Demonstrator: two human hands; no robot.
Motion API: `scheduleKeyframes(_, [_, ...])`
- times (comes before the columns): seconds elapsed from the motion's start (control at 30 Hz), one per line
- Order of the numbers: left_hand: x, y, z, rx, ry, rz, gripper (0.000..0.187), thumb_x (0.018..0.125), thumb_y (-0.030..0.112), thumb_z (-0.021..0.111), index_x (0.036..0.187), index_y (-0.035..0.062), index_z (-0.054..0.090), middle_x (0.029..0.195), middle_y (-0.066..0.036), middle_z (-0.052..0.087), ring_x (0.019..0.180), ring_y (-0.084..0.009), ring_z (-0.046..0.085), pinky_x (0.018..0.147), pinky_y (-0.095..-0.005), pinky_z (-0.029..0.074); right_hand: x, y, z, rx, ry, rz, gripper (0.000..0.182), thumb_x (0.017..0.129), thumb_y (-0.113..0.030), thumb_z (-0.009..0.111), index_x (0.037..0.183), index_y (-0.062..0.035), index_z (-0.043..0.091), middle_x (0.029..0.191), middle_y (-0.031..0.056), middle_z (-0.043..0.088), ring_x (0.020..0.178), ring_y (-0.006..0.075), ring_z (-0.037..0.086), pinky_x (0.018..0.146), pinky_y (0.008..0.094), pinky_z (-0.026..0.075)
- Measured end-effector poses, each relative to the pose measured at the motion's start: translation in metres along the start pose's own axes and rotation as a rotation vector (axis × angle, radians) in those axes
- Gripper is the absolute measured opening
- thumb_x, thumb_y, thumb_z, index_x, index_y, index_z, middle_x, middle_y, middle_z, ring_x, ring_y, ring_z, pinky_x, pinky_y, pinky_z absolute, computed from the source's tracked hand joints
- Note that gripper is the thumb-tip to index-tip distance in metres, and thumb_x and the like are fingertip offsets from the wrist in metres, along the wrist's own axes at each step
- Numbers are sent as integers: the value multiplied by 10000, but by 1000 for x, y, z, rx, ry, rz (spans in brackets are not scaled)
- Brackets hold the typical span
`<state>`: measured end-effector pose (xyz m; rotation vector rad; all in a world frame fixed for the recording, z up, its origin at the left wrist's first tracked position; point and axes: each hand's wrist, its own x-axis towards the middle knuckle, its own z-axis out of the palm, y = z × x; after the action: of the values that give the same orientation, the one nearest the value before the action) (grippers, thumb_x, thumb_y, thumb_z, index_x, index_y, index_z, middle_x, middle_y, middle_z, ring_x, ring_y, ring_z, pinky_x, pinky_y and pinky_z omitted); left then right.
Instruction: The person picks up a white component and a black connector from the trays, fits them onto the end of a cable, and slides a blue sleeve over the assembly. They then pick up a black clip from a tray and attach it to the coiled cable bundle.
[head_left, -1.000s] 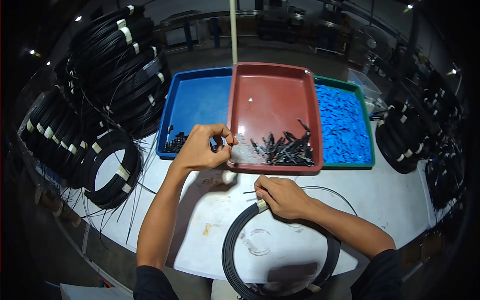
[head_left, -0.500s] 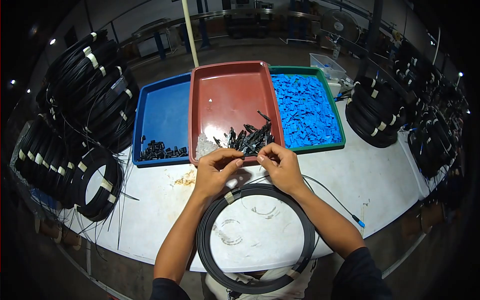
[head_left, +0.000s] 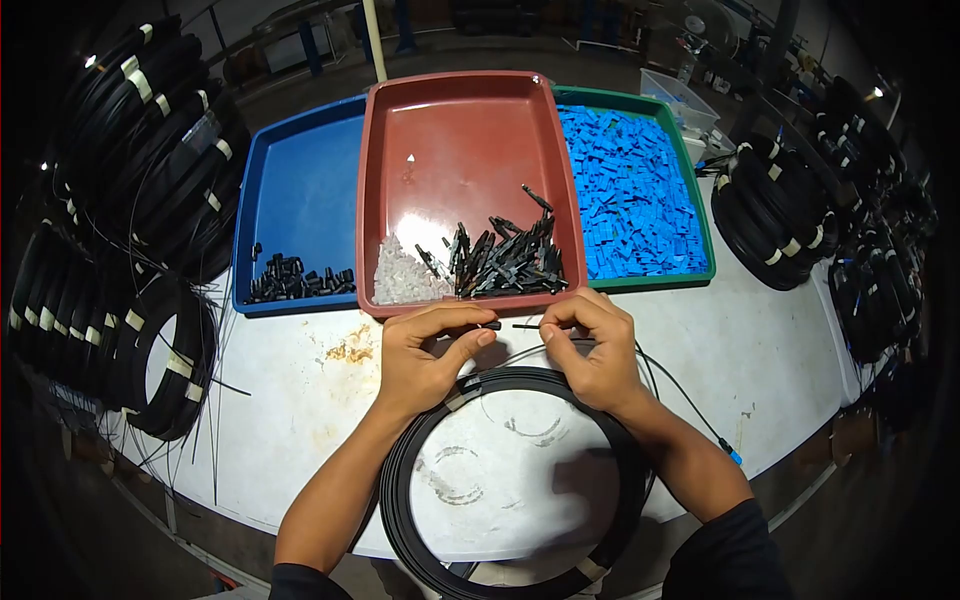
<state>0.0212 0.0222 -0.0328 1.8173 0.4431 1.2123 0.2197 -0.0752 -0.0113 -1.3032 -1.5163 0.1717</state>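
Observation:
Between thumb and fingers, my left hand (head_left: 430,350) pinches a small black part (head_left: 491,325) just in front of the red tray. My right hand (head_left: 590,345) pinches the end of a black cable (head_left: 526,326), which points left toward that part, with a small gap between them. Below both hands lies a coil of black cable (head_left: 400,490) bound with pale tape. A blue-tipped connector (head_left: 732,452) on a cable rests right of my right forearm.
A red tray (head_left: 460,140) holds black pieces and clear bits. Beside it stand a blue tray (head_left: 300,185) with black caps and a green tray (head_left: 708,240) of blue parts. Cable coils (head_left: 170,150) are stacked left, more coils (head_left: 775,215) right.
My hands have moved apart a little, so the black part and the cable end now show. The view has shifted, with the trays appearing larger and higher.

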Motion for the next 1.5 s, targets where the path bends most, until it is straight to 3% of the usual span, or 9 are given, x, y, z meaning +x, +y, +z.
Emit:
scheduleKeyframes(0.07, [0, 9, 0, 57, -18, -121, 210, 842, -6, 815, 1045, -30, 770, 1006, -125, 773, 921, -176, 720, 858, -298, 563, -1, 1, 1, 8, 1, -6, 58, 826, -28, 690, 794, -54, 649, 745, 58, 621, 682, 223, 552, 675, 354, 389])
scheduleKeyframes(0.2, [0, 7, 0, 1, -10, -176, 209, 827, 6, 830, 1028, -20, 779, 1010, -127, 773, 932, -181, 720, 865, -297, 556, 0, -1, 0, -35, -10, -39, 51, 823, -18, 693, 804, -51, 659, 747, 60, 621, 687, 226, 553, 676, 356, 393])
scheduleKeyframes(0.27, [0, 5, 0, 33, -37, -68, 207, 819, 11, 835, 1019, -5, 788, 995, -124, 775, 922, -189, 723, 854, -298, 556, -1, -1, 0, -35, -19, -67, 46, 820, -13, 699, 815, -46, 667, 752, 63, 622, 695, 231, 558, 679, 361, 398])
scheduleKeyframes(0.6, [2, 8, 0, 91, -47, -15, 172, 827, 49, 827, 992, 9, 804, 949, -134, 782, 841, -182, 740, 780, -293, 568, -1, 0, 0, -65, -33, -106, 44, 819, -23, 703, 824, -39, 663, 768, 73, 622, 710, 253, 569, 689, 368, 397])
scheduleKeyframes(0.77, [5, 8, 0, 178, -135, 142, 188, 803, 20, 835, 989, 13, 804, 915, -131, 776, 785, -184, 744, 693, -286, 580, 1, -7, -2, -202, -82, -280, 59, 817, -32, 707, 844, -37, 655, 779, 78, 608, 706, 273, 558, 686, 399, 397])
scheduleKeyframes(0.9, [6, 10, 1, 201, -140, 167, 188, 804, 26, 836, 989, 12, 803, 903, -128, 775, 773, -186, 744, 679, -291, 586, -1, -3, 2, -131, -111, -248, 58, 841, -8, 693, 877, -29, 652, 805, 98, 620, 735, 304, 590, 702, 416, 436])
scheduleKeyframes(1.0, [7, 16, 2, 228, -214, 131, 203, 777, 27, 855, 972, 3, 805, 933, -140, 783, 838, -205, 754, 750, -305, 590, -2, -3, 3, -134, -128, -256, 57, 850, 1, 690, 886, -21, 652, 824, 107, 635, 763, 316, 615, 718, 420, 464])
scheduleKeyframes(1.17, [4, 12, 2, 221, -47, 137, 177, 805, 40, 835, 975, 7, 802, 928, -134, 786, 740, -172, 743, 681, -282, 590, -3, -1, 1, -130, -98, -211, 82, 845, -1, 701, 913, -14, 656, 847, 110, 651, 776, 319, 627, 726, 419, 482])
scheduleKeyframes(1.5, [5, 10, 1, 213, -179, 208, 136, 813, -8, 801, 948, 2, 802, 846, -105, 782, 685, -146, 730, 584, -251, 560, -1, -1, 5, -113, -142, -352, 174, 815, -22, 751, 971, -16, 673, 860, 109, 673, 750, 312, 634, 699, 411, 497])
